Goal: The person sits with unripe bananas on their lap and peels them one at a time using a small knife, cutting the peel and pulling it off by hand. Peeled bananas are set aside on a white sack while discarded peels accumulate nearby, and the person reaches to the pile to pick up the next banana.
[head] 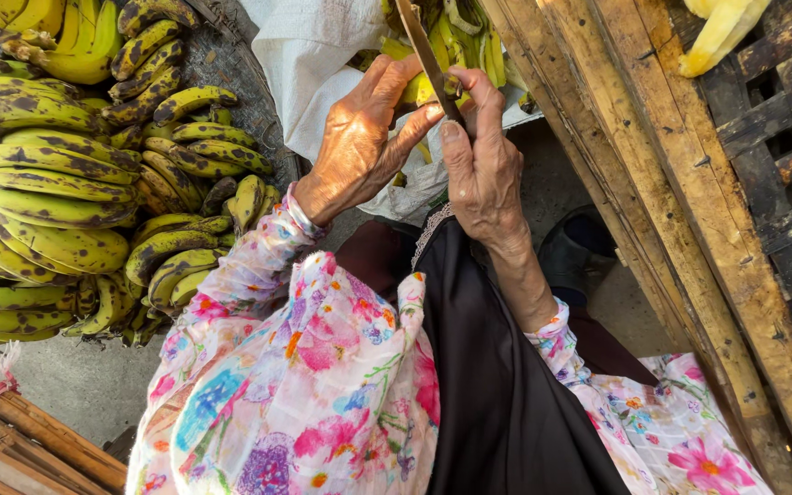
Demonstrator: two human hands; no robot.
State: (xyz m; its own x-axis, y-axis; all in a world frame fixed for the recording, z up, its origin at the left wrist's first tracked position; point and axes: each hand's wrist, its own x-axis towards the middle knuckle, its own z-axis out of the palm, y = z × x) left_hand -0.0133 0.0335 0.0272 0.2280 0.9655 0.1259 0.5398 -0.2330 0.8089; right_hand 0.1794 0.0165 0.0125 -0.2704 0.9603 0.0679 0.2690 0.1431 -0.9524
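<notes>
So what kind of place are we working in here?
Probably a market fruit stall or banana seller's spot. A big heap of spotted banana bunches sits at the left, more bananas lie on a white sack, and rough wooden planks frame it. The right hand holds a knife beside the left hand.

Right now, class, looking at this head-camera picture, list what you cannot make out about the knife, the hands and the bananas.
- Knife blade: its tip is cut off by the top edge.
- Knife handle: covered by the right hand.
- Small bananas being worked on: mostly behind the left hand and the blade.
- Spotted banana pile: cropped by the left edge.
</notes>
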